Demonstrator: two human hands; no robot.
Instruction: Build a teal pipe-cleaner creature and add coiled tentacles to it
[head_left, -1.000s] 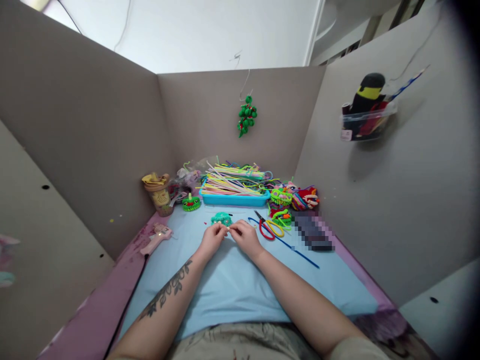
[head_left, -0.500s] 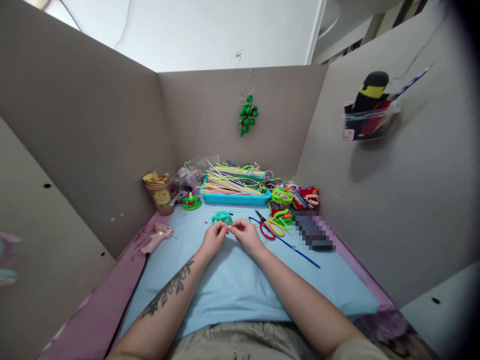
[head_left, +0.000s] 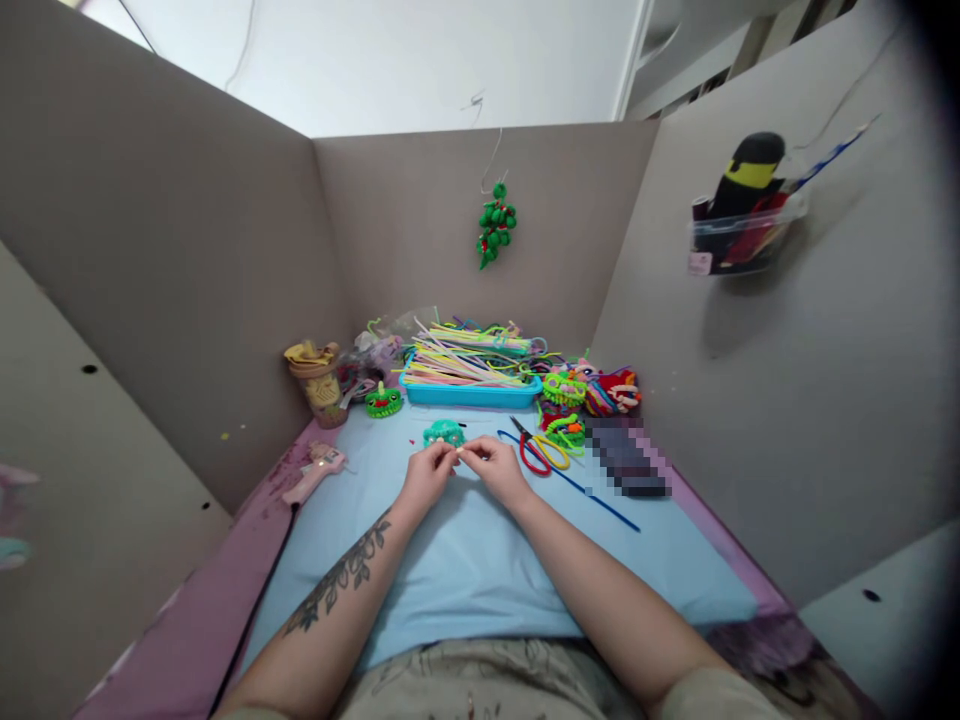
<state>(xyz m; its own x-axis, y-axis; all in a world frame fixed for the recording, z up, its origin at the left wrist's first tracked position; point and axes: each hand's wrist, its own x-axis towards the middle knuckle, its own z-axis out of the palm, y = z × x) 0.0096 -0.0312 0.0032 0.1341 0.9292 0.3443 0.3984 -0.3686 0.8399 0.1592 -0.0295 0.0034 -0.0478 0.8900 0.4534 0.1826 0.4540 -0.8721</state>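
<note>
My left hand (head_left: 430,477) and my right hand (head_left: 495,470) meet over the middle of the light blue cloth, fingertips pinched together. Between them is a tiny pale piece (head_left: 460,452), too small to name. Just beyond the fingers lies a teal fuzzy craft piece (head_left: 444,431), its lower edge partly hidden by my left hand. To the right of my right hand, scissors (head_left: 541,452) with one red and one yellow handle rest with the blades pointing away. A dark blue pipe cleaner (head_left: 592,492) runs beneath them.
A blue tray (head_left: 472,396) heaped with pipe cleaners stands at the back. Left are a green fuzzy figure (head_left: 384,401), a cup (head_left: 321,384) and a pink glue gun (head_left: 315,476) with its cord. Right are colourful fuzzy pieces (head_left: 564,390) and a blurred-out dark object (head_left: 626,458). Grey panels enclose three sides.
My hands stay together in nearly the same place, with the right fingers slightly shifted. The pale piece between the fingertips shows a little more clearly. The camera view has moved slightly.
</note>
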